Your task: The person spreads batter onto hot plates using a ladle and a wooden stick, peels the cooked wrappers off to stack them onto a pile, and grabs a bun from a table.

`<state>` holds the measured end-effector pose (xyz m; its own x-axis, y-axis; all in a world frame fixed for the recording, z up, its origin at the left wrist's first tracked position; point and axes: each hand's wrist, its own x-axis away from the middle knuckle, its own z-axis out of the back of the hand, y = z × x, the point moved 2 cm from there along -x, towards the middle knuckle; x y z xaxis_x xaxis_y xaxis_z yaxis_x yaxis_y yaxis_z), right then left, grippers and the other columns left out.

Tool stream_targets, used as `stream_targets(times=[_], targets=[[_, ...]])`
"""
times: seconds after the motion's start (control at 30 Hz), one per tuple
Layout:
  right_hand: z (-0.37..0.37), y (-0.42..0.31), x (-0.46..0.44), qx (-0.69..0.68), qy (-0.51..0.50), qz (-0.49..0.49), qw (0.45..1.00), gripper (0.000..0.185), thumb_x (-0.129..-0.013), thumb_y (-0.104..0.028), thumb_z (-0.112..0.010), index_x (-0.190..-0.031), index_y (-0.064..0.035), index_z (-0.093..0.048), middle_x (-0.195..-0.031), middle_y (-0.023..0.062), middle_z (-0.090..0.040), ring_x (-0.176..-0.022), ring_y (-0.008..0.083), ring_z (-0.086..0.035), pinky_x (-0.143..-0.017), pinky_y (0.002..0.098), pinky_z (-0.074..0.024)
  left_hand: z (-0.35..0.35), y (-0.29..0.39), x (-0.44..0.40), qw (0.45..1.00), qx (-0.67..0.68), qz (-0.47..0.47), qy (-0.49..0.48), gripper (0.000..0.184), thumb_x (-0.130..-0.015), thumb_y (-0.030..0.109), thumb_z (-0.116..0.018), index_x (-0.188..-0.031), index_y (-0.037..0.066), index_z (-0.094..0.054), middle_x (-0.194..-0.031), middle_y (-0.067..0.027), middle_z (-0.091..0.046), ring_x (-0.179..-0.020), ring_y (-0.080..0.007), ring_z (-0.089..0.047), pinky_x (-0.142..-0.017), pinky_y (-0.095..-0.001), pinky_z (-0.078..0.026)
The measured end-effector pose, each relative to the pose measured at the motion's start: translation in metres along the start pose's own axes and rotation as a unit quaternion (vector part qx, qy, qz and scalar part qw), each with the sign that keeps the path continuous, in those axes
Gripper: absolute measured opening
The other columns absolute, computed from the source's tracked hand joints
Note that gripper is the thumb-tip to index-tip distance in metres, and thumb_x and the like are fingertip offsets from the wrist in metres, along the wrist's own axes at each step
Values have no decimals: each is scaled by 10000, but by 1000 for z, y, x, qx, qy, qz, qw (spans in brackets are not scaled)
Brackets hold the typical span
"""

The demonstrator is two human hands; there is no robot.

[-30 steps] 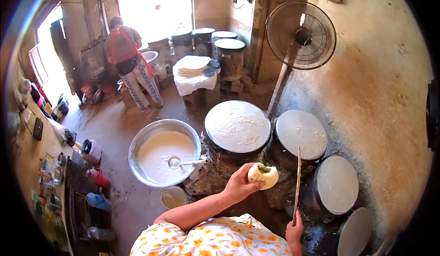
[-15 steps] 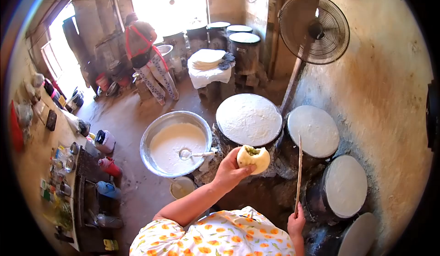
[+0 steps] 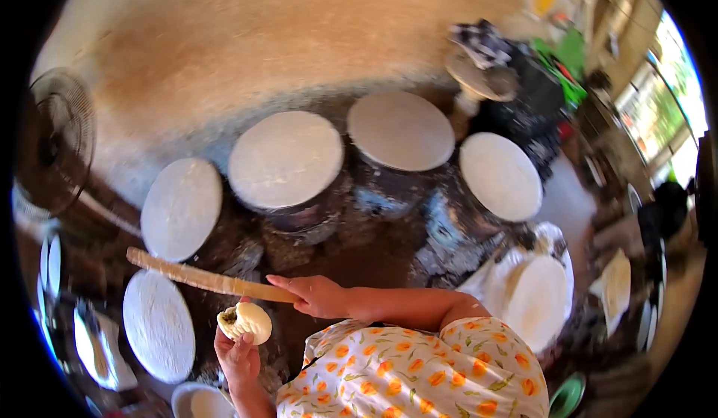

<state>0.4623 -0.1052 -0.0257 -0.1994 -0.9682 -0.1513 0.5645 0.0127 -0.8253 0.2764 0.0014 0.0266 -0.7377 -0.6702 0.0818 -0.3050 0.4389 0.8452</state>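
In my left hand (image 3: 238, 357) is a white stuffed bun (image 3: 254, 322), gripped between thumb and fingers. A bite is gone from it, and dark green filling shows in the gap. My right hand (image 3: 323, 297) is wrapped round one end of a long flat wooden stick (image 3: 202, 277), which points left just above the bun. Beyond the stick, several round griddles, each covered with a pale sheet, stand on dark drum-like stoves; among them are a left one (image 3: 182, 209), a middle one (image 3: 286, 160) and a right one (image 3: 501, 176).
A standing fan (image 3: 56, 137) is by the wall at the left. On the right, a stack of round pale sheets (image 3: 537, 302) lies on a white cloth. At the bottom is part of a metal basin (image 3: 200, 401). Dark bags (image 3: 523, 104) sit at the back right.
My view has swung right, from the room with another person and the batter basin to the griddles along the wall. The stick has turned from upright to nearly level; both hands keep their hold.
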Motion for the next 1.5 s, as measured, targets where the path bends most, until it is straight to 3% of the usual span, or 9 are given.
stream_targets(times=[0.2, 0.27, 0.43, 0.53, 0.7, 1.13, 1.37, 1.43, 1.5], targets=[[30, 8, 70, 131, 138, -46, 981, 822, -739, -53, -608, -1453, -158, -213, -899, 182, -635, -766, 361, -626, -627, 423, -502, -23, -50, -44, 983, 7, 117, -139, 629, -734, 126, -758, -1247, -57, -443, -1261, -197, -525, -1039, -245, -595, -815, -363, -544], [35, 8, 95, 138, 171, -64, 974, 837, -736, -49, -606, -1457, -156, -195, -876, 174, -633, -743, 360, -622, -616, 423, -503, -64, -61, -49, 972, 39, 149, -180, 631, -731, 80, -744, -1257, -71, -430, -1240, -180, -538, -1070, -238, -574, -950, -351, -455], [70, 12, 157, 105, 230, -91, 963, 745, -717, -43, -612, -1401, -121, -325, -886, 153, -619, -793, 346, -616, -682, 412, -510, -118, -103, -57, 962, -4, 174, -211, 561, -719, 69, -745, -1201, -54, -487, -1130, -116, -591, -1013, -216, -592, -914, -335, -465], [128, 45, 228, 178, 375, -123, 902, 418, -720, -67, -593, -1131, -145, -614, -1099, 135, -569, -1034, 313, -543, -885, 391, -460, -152, -122, -64, 959, -57, 155, -228, 580, -704, 80, -758, -1199, -54, -487, -1112, -110, -592, -998, -211, -594, -912, -334, -463], [238, 142, 435, 238, 575, -354, 698, 290, -663, 12, -632, -926, -99, -681, -1009, 135, -600, -983, 310, -563, -847, 377, -468, -202, -147, -71, 965, -111, 136, -196, 623, -698, 99, -754, -1218, -64, -453, -1122, -140, -574, -1009, -244, -589, -910, -363, -470], [328, 281, 650, 239, 356, -754, 497, 610, -764, -19, -595, -1326, -211, -452, -1343, 162, -414, -1229, 352, -430, -1011, 385, -386, -255, -160, -76, 970, -205, 101, -87, 659, -738, 95, -744, -1285, -40, -403, -1195, -152, -542, -1073, -274, -565, -935, -378, -469], [315, 341, 687, 262, 386, -730, 500, 494, -748, -4, -592, -1228, -62, -491, -1164, 230, -487, -1073, 398, -530, -901, 417, -451, -262, -163, -80, 968, -222, 93, -73, 626, -773, 102, -713, -1292, -36, -393, -1193, -149, -540, -1073, -266, -563, -919, -368, -478], [313, 344, 692, 243, 408, -731, 489, 449, -749, -31, -603, -1189, -56, -517, -1129, 233, -510, -1051, 399, -542, -876, 425, -460, -265, -166, -82, 971, -217, 70, -76, 568, -819, 104, -670, -1300, -3, -388, -1168, -143, -561, -987, -272, -612, -730, -336, -565], [317, 330, 698, 291, 492, -661, 486, 327, -759, -58, -594, -1084, -41, -568, -998, 227, -573, -938, 420, -574, -804, 454, -475, -259, -168, -91, 970, -219, 70, -84, 568, -821, 105, -669, -1301, -5, -385, -1168, -145, -561, -994, -278, -611, -731, -338, -563]])
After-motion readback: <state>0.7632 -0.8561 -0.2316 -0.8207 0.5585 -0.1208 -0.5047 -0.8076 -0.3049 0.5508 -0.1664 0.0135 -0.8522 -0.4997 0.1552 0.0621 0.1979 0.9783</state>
